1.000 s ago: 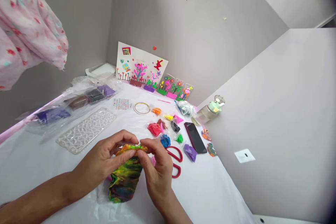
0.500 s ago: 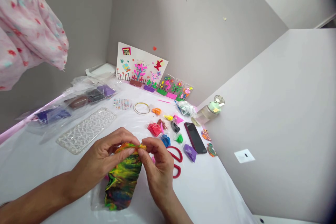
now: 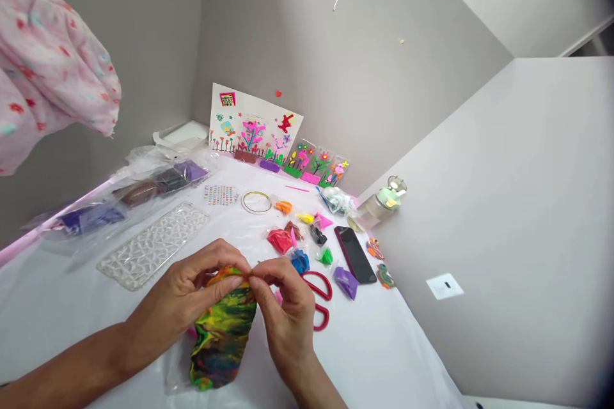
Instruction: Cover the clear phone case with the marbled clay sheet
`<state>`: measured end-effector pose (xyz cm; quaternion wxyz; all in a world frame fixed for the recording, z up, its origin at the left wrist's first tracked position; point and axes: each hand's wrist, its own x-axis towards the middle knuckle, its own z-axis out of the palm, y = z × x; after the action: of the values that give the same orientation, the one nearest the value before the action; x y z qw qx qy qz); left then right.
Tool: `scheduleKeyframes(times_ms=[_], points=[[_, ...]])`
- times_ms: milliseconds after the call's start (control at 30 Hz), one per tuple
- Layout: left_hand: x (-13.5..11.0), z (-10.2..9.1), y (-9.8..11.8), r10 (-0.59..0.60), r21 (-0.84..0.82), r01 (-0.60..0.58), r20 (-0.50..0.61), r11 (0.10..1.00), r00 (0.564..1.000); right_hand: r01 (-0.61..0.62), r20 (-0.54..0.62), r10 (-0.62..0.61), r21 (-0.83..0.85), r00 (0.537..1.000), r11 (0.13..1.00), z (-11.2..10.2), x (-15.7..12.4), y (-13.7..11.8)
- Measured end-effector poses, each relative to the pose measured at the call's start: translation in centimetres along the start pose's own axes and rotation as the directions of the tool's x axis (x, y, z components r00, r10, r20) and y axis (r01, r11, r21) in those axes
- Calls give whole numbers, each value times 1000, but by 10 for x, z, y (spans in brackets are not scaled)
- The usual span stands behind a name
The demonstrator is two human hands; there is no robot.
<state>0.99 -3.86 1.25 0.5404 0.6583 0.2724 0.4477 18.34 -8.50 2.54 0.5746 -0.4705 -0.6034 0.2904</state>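
Observation:
A flat slab of multicoloured modelling clay (image 3: 224, 332), swirled in yellow, green, orange and dark tones, is in front of me, over a clear plastic piece (image 3: 176, 370) on the white table. At its top edge my left hand (image 3: 199, 291) pinches the clay between thumb and fingers. My right hand (image 3: 283, 300) pinches the same edge at the top right corner, its fingertips touching those of the left. Red-handled scissors (image 3: 322, 317) lie just right of my right hand, their blades hidden behind it. What lies beneath the slab is mostly hidden.
Bagged clay lumps, among them red (image 3: 279, 240), blue (image 3: 300, 261) and purple (image 3: 346, 282), lie beyond my hands. A phone (image 3: 355, 254) is to the right, near a bottle (image 3: 381, 204). A clear patterned tray (image 3: 153, 246) lies left; decorated cards (image 3: 256, 124) lean against the wall.
The view has shifted slightly. Both hands keep their pinch on the clay's top edge, and the fingertips have drawn closer together there.

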Motion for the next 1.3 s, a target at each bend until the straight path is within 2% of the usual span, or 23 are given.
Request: scheduleKeyframes(times_ms=[100, 267, 367, 500, 600, 667, 733, 800, 867, 967, 1133, 1300], points=[[0, 0, 2, -16, -5, 16, -19, 1000, 1000, -112, -13, 114, 111, 993, 988, -1, -1, 1], [1, 0, 3, -22, 3, 22, -22, 1000, 1000, -263, 38, 262, 253, 964, 931, -3, 3, -1], [1, 1, 2, -40, 7, 40, -17, 999, 999, -303, 52, 302, 293, 952, 907, -4, 4, -1], [-1, 2, 2, -77, -7, 77, -18, 997, 997, -310, 65, 304, 265, 950, 913, -6, 4, 0], [-1, 1, 4, -202, -115, 199, -15, 973, 979, -318, 82, 308, 303, 948, 898, -6, 4, 1], [2, -1, 7, -328, -271, 313, -14, 911, 944, -325, 101, 309, 341, 946, 882, -5, 4, 0], [6, -4, 9, -442, -471, 394, 9, 790, 897, -337, 155, 300, 363, 941, 869, -3, 3, -1], [11, -9, 10, -509, -641, 404, 25, 652, 860, -348, 239, 274, 365, 931, 864, -1, 2, -2], [16, -14, 10, -546, -740, 366, -1, 564, 838, -359, 323, 247, 358, 914, 862, 0, -1, -3], [18, -17, 6, -587, -798, 326, -42, 507, 808, -385, 407, 232, 351, 884, 853, 2, -5, -5], [13, -9, -4, -593, -804, 388, 57, 450, 803, -397, 438, 220, 366, 871, 842, 5, -7, -11], [11, -3, -8, -598, -785, 438, 109, 439, 794, -419, 446, 240, 362, 862, 833, 7, -6, -15]])
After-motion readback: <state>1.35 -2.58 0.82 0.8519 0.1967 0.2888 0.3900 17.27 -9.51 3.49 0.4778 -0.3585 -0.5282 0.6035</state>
